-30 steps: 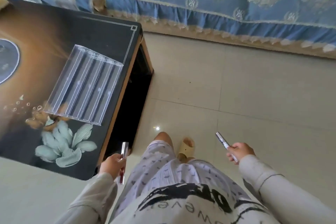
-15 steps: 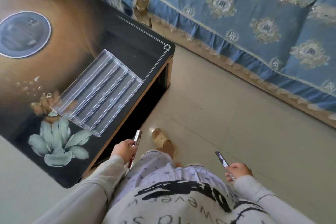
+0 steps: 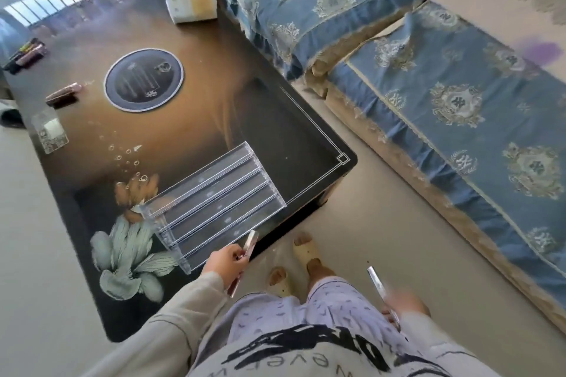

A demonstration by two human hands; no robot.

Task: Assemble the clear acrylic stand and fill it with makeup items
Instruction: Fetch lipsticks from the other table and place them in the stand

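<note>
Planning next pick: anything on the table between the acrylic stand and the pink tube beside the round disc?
Head view: only bare tabletop with printed bubbles between the acrylic stand and the pink tube. The small clear box sits off that line.

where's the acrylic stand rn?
Head view: the acrylic stand sits on the dark table by its near edge, right of the painted flower, just ahead of the left hand gripping a makeup tube.

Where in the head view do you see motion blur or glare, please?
In the head view, the right hand and its slim tube are smeared by motion; the left hand is sharper; a bright window reflection lies on the table at its far end; the wide lens bows its edges.
</note>
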